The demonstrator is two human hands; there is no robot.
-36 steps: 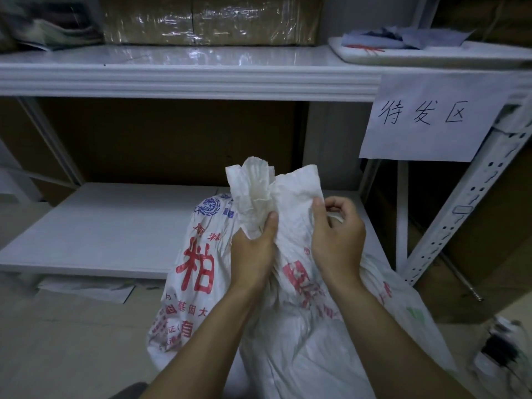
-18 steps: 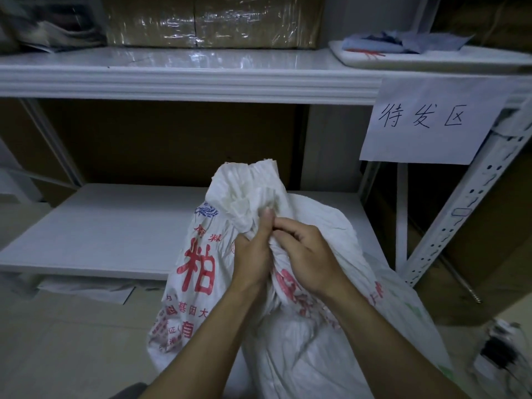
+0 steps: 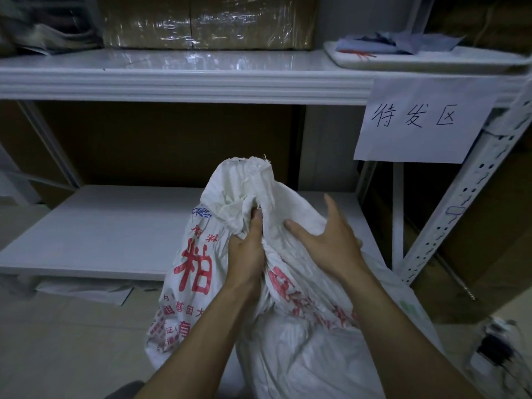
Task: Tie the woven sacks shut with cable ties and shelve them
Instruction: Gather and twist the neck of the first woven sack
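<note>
Two hands on one woven sack [image 3: 302, 355]: left hand [image 3: 246, 254] clamped around the bunched neck [image 3: 247, 185], right hand [image 3: 328, 243] spread, fingers straight, resting on the sack just right of it. Sack stands on the floor [image 3: 72, 341] in front of the white lower shelf [image 3: 100, 231]. Paper sign [image 3: 417, 122] hangs from the upper shelf [image 3: 172, 82].

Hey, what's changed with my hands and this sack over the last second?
The right hand carried the mouth's loose edge left into the bunched neck, then let go; it now rests open against the woven sack, right of the neck. The left hand kept gripping the neck. The sack stayed in front of the lower shelf.
</note>
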